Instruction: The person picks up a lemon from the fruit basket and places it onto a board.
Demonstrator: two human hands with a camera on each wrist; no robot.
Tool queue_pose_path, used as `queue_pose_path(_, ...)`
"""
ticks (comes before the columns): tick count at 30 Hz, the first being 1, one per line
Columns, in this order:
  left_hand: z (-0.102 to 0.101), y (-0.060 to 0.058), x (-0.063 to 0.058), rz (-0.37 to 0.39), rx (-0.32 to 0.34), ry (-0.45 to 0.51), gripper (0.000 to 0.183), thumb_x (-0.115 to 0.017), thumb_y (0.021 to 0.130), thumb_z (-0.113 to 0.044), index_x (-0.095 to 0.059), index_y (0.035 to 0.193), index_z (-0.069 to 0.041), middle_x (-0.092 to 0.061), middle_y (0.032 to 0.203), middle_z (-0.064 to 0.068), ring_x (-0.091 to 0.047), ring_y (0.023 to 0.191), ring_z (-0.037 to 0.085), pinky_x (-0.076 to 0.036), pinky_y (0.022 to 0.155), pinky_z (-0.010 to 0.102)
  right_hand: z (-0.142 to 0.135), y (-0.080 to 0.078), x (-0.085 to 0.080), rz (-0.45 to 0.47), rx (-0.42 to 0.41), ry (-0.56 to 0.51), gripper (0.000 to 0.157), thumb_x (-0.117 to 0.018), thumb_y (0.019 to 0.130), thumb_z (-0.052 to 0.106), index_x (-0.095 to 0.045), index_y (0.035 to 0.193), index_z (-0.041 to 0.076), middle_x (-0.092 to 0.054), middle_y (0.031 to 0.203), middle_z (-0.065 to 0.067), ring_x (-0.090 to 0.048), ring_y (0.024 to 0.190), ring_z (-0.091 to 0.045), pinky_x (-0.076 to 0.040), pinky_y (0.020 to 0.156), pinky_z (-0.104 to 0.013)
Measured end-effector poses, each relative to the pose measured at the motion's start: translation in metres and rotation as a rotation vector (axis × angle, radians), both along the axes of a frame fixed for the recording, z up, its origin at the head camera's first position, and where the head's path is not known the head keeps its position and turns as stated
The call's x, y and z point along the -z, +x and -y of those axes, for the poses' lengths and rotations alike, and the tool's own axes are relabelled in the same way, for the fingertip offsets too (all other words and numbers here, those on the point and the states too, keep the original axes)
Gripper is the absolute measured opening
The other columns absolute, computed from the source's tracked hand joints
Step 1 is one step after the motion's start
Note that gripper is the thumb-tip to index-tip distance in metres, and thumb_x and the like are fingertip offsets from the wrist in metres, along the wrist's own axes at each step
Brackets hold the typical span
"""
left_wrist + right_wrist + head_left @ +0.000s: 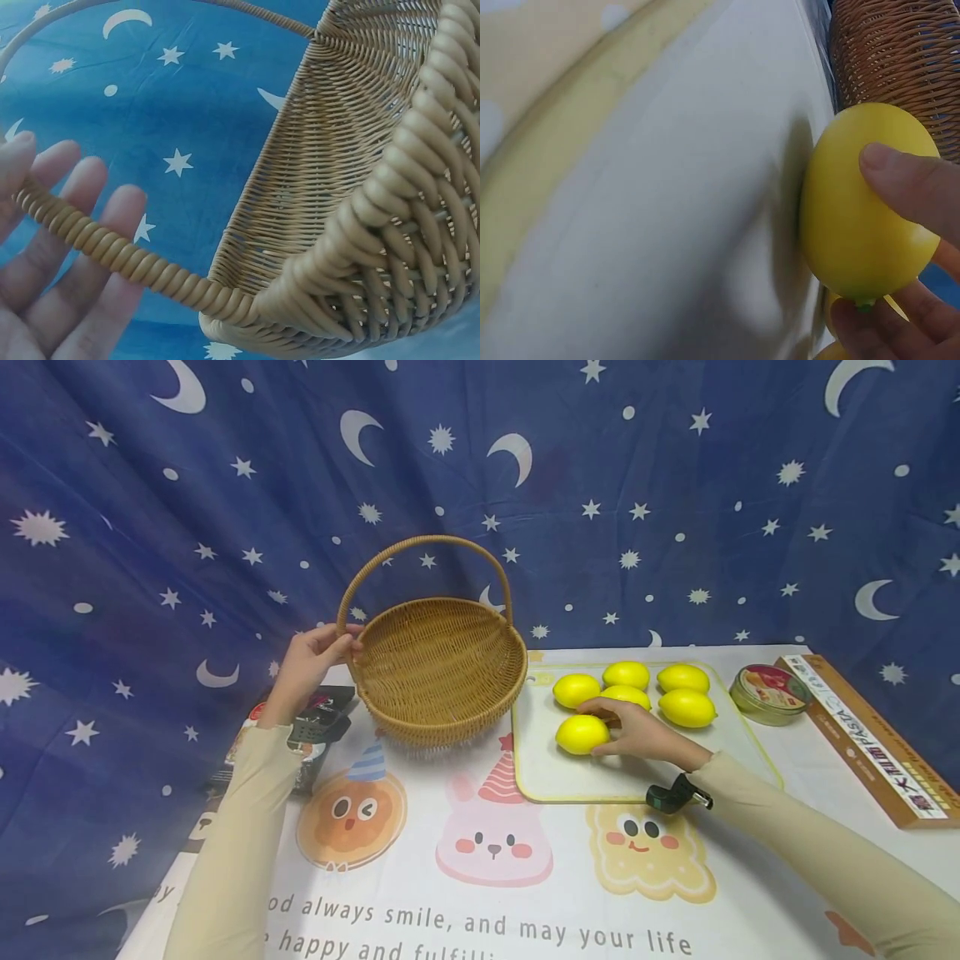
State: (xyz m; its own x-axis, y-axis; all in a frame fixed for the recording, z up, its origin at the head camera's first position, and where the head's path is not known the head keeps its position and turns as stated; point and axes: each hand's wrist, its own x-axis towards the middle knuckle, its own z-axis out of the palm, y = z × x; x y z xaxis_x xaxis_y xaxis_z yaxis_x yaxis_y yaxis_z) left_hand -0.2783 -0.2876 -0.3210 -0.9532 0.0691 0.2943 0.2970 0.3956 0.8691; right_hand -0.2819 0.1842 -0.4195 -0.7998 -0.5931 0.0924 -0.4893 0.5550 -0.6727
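Note:
My left hand (311, 662) grips the handle of a brown wicker basket (442, 668) near its left base. The basket is tilted, so its hollow inside faces me. In the left wrist view, the fingers (124, 214) lie behind the wrapped handle (127, 259). My right hand (641, 731) holds a yellow lemon (582, 735) low over a white board with a yellow border (555, 785). Seen from the right wrist, the thumb presses the side of that lemon (870, 210), and the other fingers are at its stem end. Several more lemons (687, 708) lie behind that hand on the board.
Right of the board stand a round tin (771, 693) and a long brown pasta box (870, 743). Dark packages (318, 718) lie by the left forearm. A printed white cloth (480, 918) covers the table, and a blue star-patterned curtain (570, 552) hangs behind.

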Motion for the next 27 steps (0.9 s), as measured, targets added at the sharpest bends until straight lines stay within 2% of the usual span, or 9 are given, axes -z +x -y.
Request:
queue_pose_path(3, -0.003, 0.002, -0.001, -0.041, -0.008, -0.023, 0.038, -0.053, 0.096, -0.023, -0.057, 0.122, 0.005, -0.065, 0.084, -0.020, -0.067, 0.082, 0.005, -0.052, 0.078, 0.013, -0.001, 0.001, -0.001, -0.011, -0.008, -0.003, 0.060, -0.081, 0.071, 0.011, -0.055, 0.124, -0.001, -0.061, 0.123, -0.015, -0.057, 0.113, -0.033, -0.047, 0.098, -0.047)
queue_pose_path(6, -0.007, 0.005, -0.003, -0.088, -0.055, -0.072, 0.036, -0.053, 0.097, -0.021, -0.056, 0.123, 0.003, -0.064, 0.086, -0.022, -0.064, 0.080, -0.003, -0.050, 0.079, 0.013, -0.003, 0.001, -0.002, -0.017, -0.017, -0.007, 0.059, -0.081, 0.071, 0.011, -0.055, 0.123, -0.001, -0.061, 0.123, -0.016, -0.058, 0.112, -0.033, -0.047, 0.097, -0.046)
queue_pose_path(9, -0.012, 0.008, -0.005, -0.137, -0.122, -0.116, 0.035, -0.055, 0.096, -0.021, -0.057, 0.125, -0.001, -0.070, 0.096, -0.004, -0.060, 0.081, -0.009, -0.048, 0.082, 0.012, -0.003, 0.002, -0.003, -0.013, -0.033, -0.010, 0.059, -0.081, 0.072, 0.011, -0.054, 0.123, -0.003, -0.059, 0.124, -0.018, -0.058, 0.112, -0.034, -0.047, 0.097, -0.047)
queue_pose_path(13, -0.017, 0.011, -0.008, -0.196, -0.191, -0.115, 0.035, -0.056, 0.095, -0.018, -0.057, 0.126, -0.002, -0.065, 0.111, 0.021, -0.057, 0.082, -0.015, -0.046, 0.081, 0.009, -0.003, 0.002, -0.004, -0.004, -0.039, -0.007, 0.056, -0.081, 0.072, 0.012, -0.056, 0.121, -0.001, -0.059, 0.123, -0.018, -0.058, 0.111, -0.035, -0.048, 0.096, -0.047)
queue_pose_path(16, -0.021, 0.013, -0.011, -0.216, -0.222, -0.092, 0.033, -0.056, 0.094, -0.013, -0.057, 0.124, 0.000, -0.064, 0.113, 0.023, -0.056, 0.079, -0.017, -0.046, 0.077, 0.006, -0.002, 0.003, -0.003, -0.013, -0.015, -0.007, 0.053, -0.081, 0.072, 0.015, -0.059, 0.118, 0.003, -0.062, 0.120, -0.015, -0.060, 0.108, -0.032, -0.050, 0.094, -0.045)
queue_pose_path(21, -0.035, 0.026, -0.023, -0.230, -0.250, -0.086, 0.028, -0.056, 0.093, -0.006, -0.059, 0.117, 0.007, -0.063, 0.111, 0.028, -0.054, 0.075, -0.017, -0.043, 0.076, 0.006, 0.003, 0.004, 0.001, -0.068, 0.071, -0.007, 0.052, -0.084, 0.069, 0.020, -0.062, 0.114, 0.006, -0.065, 0.114, -0.011, -0.060, 0.102, -0.027, -0.051, 0.091, -0.043)
queue_pose_path(23, -0.040, 0.031, -0.028, -0.233, -0.251, -0.077, 0.026, -0.056, 0.092, -0.003, -0.059, 0.114, 0.010, -0.062, 0.110, 0.030, -0.054, 0.074, -0.017, -0.043, 0.075, 0.006, 0.005, 0.004, 0.003, -0.083, 0.098, -0.006, 0.053, -0.084, 0.069, 0.019, -0.062, 0.114, 0.004, -0.065, 0.112, -0.012, -0.060, 0.101, -0.028, -0.052, 0.090, -0.043)
queue_pose_path(27, -0.042, 0.032, -0.028, -0.234, -0.243, -0.053, 0.025, -0.056, 0.091, 0.000, -0.059, 0.113, 0.012, -0.061, 0.111, 0.033, -0.054, 0.075, -0.018, -0.044, 0.075, 0.005, 0.010, 0.004, 0.004, -0.080, 0.120, -0.004, 0.054, -0.083, 0.069, 0.017, -0.060, 0.115, 0.001, -0.064, 0.112, -0.014, -0.059, 0.101, -0.028, -0.052, 0.089, -0.044)
